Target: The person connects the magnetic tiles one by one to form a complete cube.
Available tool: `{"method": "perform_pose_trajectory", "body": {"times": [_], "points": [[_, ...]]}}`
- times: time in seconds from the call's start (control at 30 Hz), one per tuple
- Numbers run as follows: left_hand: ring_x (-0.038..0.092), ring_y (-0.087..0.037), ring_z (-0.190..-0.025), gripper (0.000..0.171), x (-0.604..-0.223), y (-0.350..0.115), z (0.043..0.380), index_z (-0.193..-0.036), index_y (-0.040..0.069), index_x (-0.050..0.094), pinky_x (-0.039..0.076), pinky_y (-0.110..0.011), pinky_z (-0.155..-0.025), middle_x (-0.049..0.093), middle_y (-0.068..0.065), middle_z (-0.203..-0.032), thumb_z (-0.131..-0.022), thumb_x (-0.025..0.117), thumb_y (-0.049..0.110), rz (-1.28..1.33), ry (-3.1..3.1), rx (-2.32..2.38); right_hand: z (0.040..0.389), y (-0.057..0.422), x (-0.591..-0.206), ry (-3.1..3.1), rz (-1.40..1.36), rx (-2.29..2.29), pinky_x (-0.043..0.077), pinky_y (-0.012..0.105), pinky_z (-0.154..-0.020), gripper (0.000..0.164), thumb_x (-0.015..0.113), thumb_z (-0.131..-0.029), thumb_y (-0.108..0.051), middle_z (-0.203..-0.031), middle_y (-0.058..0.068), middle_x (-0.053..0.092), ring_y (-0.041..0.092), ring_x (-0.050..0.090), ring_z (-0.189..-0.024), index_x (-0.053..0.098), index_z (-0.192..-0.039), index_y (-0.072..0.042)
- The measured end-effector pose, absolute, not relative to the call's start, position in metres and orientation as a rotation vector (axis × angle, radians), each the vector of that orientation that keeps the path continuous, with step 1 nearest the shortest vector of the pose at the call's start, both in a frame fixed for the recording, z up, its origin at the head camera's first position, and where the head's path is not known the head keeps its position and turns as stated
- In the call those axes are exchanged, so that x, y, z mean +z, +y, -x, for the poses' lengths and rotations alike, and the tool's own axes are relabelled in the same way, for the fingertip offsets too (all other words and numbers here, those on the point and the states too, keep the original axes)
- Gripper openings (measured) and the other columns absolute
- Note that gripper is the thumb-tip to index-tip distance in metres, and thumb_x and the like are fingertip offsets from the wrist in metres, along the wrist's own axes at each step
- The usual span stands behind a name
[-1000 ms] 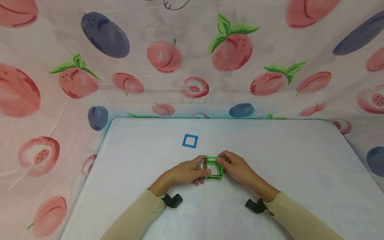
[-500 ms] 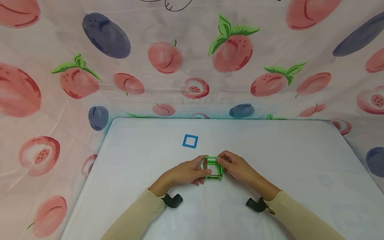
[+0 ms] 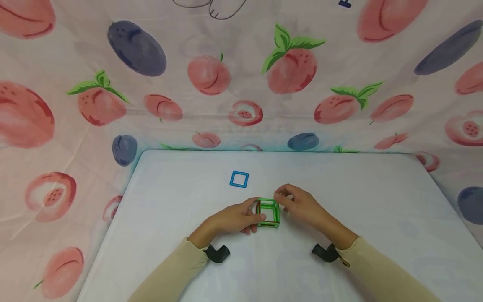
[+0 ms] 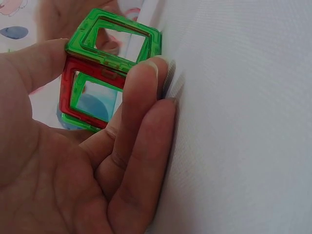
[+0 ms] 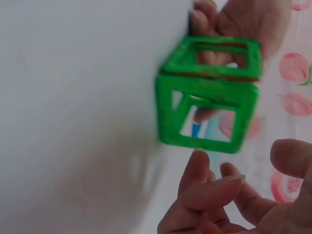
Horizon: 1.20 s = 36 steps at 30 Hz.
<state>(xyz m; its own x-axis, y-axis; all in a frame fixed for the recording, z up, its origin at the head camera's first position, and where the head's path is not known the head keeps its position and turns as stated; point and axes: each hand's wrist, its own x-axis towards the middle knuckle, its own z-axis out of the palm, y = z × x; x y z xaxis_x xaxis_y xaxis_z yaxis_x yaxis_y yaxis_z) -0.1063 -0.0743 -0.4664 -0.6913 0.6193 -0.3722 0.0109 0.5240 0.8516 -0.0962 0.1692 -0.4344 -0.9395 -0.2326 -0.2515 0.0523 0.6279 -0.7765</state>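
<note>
A cube of see-through magnetic tiles (image 3: 277, 216), mostly green, stands on the white table in the head view. One side is a red tile (image 4: 66, 87), facing my left palm in the left wrist view. My left hand (image 3: 235, 218) holds the cube from the left, thumb and fingers around that side. My right hand (image 3: 299, 205) hovers by the cube's far right corner, fingers loosely bent and holding nothing. In the right wrist view its fingertips (image 5: 197, 163) sit just off a green tile (image 5: 207, 87). Beyond the cube lies a blue square tile (image 3: 238, 186), flat.
The white tabletop (image 3: 358, 188) stretches out on both sides of the hands. A fruit-print cloth (image 3: 162, 63) hangs behind the table and along its sides. Black curved pieces (image 3: 217, 253) are fixed at both wrists, below the sleeve cuffs.
My right hand has come off the cube and shifted slightly right and away. My left hand keeps its hold, and the cube stays put. The head view has tilted up slightly.
</note>
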Motion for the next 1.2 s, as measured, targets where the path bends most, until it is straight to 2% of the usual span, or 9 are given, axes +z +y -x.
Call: {"method": "perform_pose_trajectory", "body": {"times": [0.17, 0.33, 0.5, 0.67, 0.83, 0.93, 1.1, 1.2], "points": [[0.065, -0.017, -0.069, 0.065, -0.468, -0.075, 0.106, -0.152, 0.021, 0.039, 0.05, -0.033, -0.075, 0.072, -0.003, -0.08, -0.099, 0.062, 0.051, -0.501, 2.099, 1.159, 0.103, 0.166, -0.421, 2.593, 0.187, -1.198, 0.052, 0.034, -0.075, 0.04, 0.056, -0.104, -0.046, -0.116, 0.006, 0.067, 0.023, 0.069, -0.094, 0.061, -0.13, -0.014], [0.065, -0.017, -0.07, 0.064, -0.468, -0.077, 0.106, -0.151, 0.021, 0.04, 0.05, -0.033, -0.075, 0.073, -0.003, -0.081, -0.099, 0.062, 0.051, -0.49, 2.091, 1.165, 0.107, 0.156, -0.41, 2.592, 0.212, -1.224, 0.051, 0.033, -0.077, 0.035, 0.058, -0.103, -0.046, -0.113, 0.01, 0.069, 0.022, 0.068, -0.092, 0.065, -0.122, -0.018], [0.066, -0.017, -0.071, 0.064, -0.469, -0.077, 0.107, -0.15, 0.021, 0.041, 0.051, -0.033, -0.075, 0.073, -0.003, -0.081, -0.099, 0.062, 0.052, -0.498, 2.089, 1.17, 0.112, 0.145, -0.405, 2.582, 0.261, -1.23, 0.052, 0.032, -0.078, 0.034, 0.06, -0.103, -0.043, -0.112, 0.012, 0.07, 0.021, 0.068, -0.089, 0.068, -0.119, -0.015], [0.067, -0.017, -0.072, 0.068, -0.47, -0.078, 0.107, -0.153, 0.02, 0.039, 0.05, -0.033, -0.078, 0.073, -0.002, -0.082, -0.098, 0.062, 0.053, -0.493, 2.097, 1.158, 0.12, 0.133, -0.401, 2.572, 0.314, -1.247, 0.054, 0.031, -0.075, 0.033, 0.063, -0.101, -0.044, -0.11, 0.011, 0.07, 0.028, 0.069, -0.088, 0.068, -0.119, -0.017], [0.068, -0.017, -0.072, 0.073, -0.469, -0.079, 0.107, -0.157, 0.017, 0.034, 0.05, -0.033, -0.078, 0.074, -0.002, -0.082, -0.099, 0.062, 0.052, -0.497, 2.095, 1.155, 0.135, 0.118, -0.398, 2.571, 0.379, -1.21, 0.054, 0.032, -0.075, 0.029, 0.066, -0.099, -0.044, -0.104, 0.006, 0.071, 0.031, 0.069, -0.088, 0.07, -0.116, -0.02], [0.068, -0.017, -0.072, 0.074, -0.469, -0.079, 0.107, -0.157, 0.017, 0.033, 0.05, -0.031, -0.078, 0.074, -0.002, -0.081, -0.099, 0.062, 0.051, -0.506, 2.089, 1.159, 0.145, 0.111, -0.396, 2.58, 0.412, -1.148, 0.054, 0.032, -0.074, 0.029, 0.067, -0.098, -0.044, -0.101, 0.0, 0.071, 0.027, 0.069, -0.086, 0.071, -0.116, -0.022], [0.068, -0.016, -0.071, 0.071, -0.469, -0.079, 0.107, -0.155, 0.017, 0.035, 0.051, -0.031, -0.077, 0.073, -0.002, -0.081, -0.099, 0.062, 0.051, -0.519, 2.074, 1.169, 0.166, 0.102, -0.397, 2.589, 0.479, -1.05, 0.052, 0.032, -0.071, 0.037, 0.07, -0.097, -0.042, -0.101, 0.002, 0.072, 0.023, 0.069, -0.082, 0.07, -0.122, -0.015], [0.068, -0.016, -0.071, 0.072, -0.47, -0.078, 0.107, -0.156, 0.017, 0.034, 0.051, -0.031, -0.077, 0.073, -0.002, -0.082, -0.099, 0.062, 0.051, -0.52, 2.069, 1.168, 0.179, 0.098, -0.4, 2.607, 0.533, -0.954, 0.054, 0.034, -0.075, 0.045, 0.07, -0.096, -0.044, -0.105, 0.004, 0.072, 0.022, 0.068, -0.089, 0.068, -0.128, -0.012]]}}
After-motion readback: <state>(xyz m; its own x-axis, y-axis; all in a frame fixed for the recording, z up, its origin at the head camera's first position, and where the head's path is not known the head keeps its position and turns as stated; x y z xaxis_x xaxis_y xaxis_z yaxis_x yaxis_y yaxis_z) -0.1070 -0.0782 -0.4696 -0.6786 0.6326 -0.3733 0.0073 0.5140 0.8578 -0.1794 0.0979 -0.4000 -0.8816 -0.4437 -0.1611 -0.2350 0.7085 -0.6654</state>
